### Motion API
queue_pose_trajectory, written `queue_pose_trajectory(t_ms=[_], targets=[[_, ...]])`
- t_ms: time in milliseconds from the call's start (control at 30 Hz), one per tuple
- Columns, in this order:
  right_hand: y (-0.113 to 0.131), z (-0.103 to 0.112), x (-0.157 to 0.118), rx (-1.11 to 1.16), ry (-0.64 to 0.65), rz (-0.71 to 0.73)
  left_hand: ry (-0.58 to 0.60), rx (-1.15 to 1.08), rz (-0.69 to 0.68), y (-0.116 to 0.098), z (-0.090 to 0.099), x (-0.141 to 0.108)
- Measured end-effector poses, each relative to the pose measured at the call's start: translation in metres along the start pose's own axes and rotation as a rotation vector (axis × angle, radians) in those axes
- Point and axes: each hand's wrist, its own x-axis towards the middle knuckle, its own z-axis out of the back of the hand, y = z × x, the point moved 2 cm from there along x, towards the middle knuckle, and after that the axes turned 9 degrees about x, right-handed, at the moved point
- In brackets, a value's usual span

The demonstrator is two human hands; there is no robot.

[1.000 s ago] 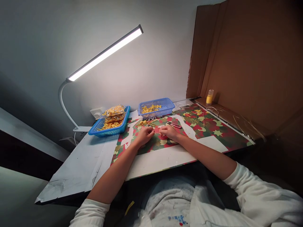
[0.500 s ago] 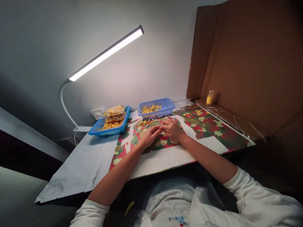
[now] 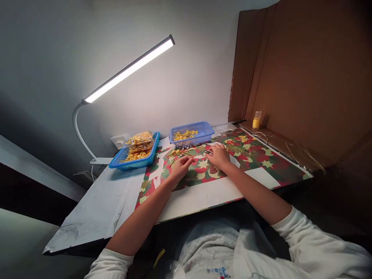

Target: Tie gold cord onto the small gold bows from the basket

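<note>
My left hand (image 3: 181,168) is over the patterned board (image 3: 203,174), thumb and forefinger pinched together. Whatever sits in that pinch is too small to name. To its right, my right hand (image 3: 220,156) rests low with curled fingers, its tips at some small dark pieces (image 3: 208,152); what they grip, if anything, I cannot make out. Thin yellow strips (image 3: 180,152) lie just beyond my left hand. Behind them is a row of small silvery round beads (image 3: 184,147).
At the back stands a blue-violet basket (image 3: 207,135) with yellow bows (image 3: 186,135). A blue basket (image 3: 136,164) on the left holds yellow bows and a clear bag (image 3: 141,137). A lit lamp (image 3: 130,69) hangs above. A yellow bottle (image 3: 256,121) stands by the cardboard (image 3: 305,77).
My hands were together over the board and are now apart. The right has moved right and slightly forward to the small dark pieces; the left has drawn a little left.
</note>
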Motion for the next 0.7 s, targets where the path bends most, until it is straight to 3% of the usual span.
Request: queue_pose_trajectory(t_ms=[100, 200, 433, 533, 633, 700], targets=[[-0.01, 0.003, 0.004, -0.096, 0.118, -0.155, 0.0, 0.0, 0.008, 0.001, 0.0, 0.0], [-0.012, 0.003, 0.006, -0.115, 0.179, -0.17, -0.01, -0.011, 0.007, -0.002, 0.0, -0.001], [-0.014, -0.006, 0.007, -0.08, 0.206, -0.158, -0.046, -0.037, 0.004, -0.006, 0.0, -0.003], [-0.016, -0.007, 0.009, -0.051, 0.132, -0.108, -0.052, -0.052, -0.001, -0.005, 0.0, -0.003], [-0.014, -0.005, 0.008, 0.218, 0.035, -0.051, -0.068, -0.089, 0.006, -0.002, 0.0, -0.001], [-0.009, -0.008, 0.006, 0.56, 0.116, 0.005, -0.095, -0.12, 0.013, 0.0, 0.0, 0.001]])
